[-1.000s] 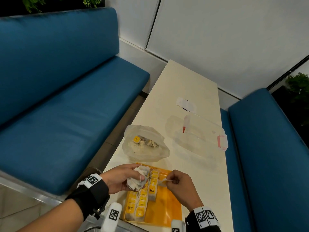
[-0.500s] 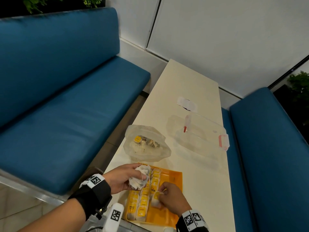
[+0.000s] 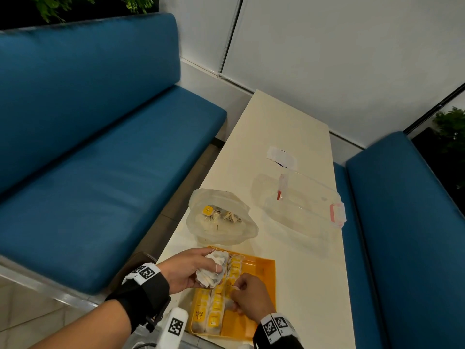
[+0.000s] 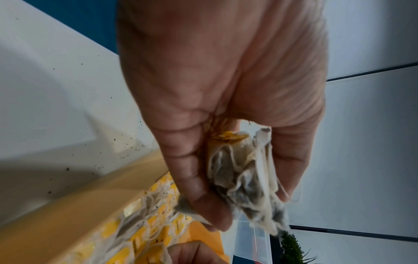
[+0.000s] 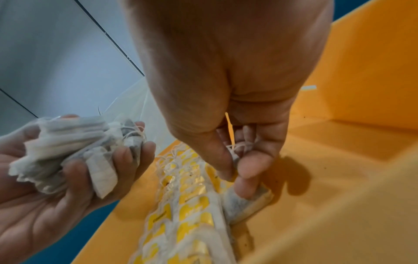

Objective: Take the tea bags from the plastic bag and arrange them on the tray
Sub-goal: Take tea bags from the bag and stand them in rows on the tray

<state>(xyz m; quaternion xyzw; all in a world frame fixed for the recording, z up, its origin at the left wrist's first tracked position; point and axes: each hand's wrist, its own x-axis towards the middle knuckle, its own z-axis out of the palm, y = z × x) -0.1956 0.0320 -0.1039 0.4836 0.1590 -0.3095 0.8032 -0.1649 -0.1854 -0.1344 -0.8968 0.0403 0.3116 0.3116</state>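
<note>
Head view, change: a second ago the right hand (image 3: pixel 247 294) was lifted beside the left hand, pinching one tea bag by its string; now it is down on the tray, pressing that bag onto the floor of the tray at the right edge of the rows.
Meaning for the task: one more bag is being set in place, so a third row looks to be starting; I judge the work partly done, since more bags remain in the left hand and in the plastic bag.
Left hand (image 3: pixel 193 269): over the far left corner of the tray, fingers curled round a crumpled bunch of tea bags (image 5: pixel 68 148), much as before.
Rows of tea bags (image 3: pixel 214 301): on the left half of the tray, yellow tags up, overlapping like tiles.
Single tea bag (image 5: pixel 246 200): flat on the tray just right of the rows, under the right hand's fingertips; thumb and forefinger pinch its string.
Tray (image 3: pixel 261 270): orange, at the near edge of the table (image 3: pixel 281 127); its right half is bare.
Plastic bag (image 3: pixel 221 217): just beyond the tray, mouth open, a few tea bags and a yellow tag inside.
Clear box (image 3: pixel 302 205): beyond and right of the tray; contents cannot be told.
</note>
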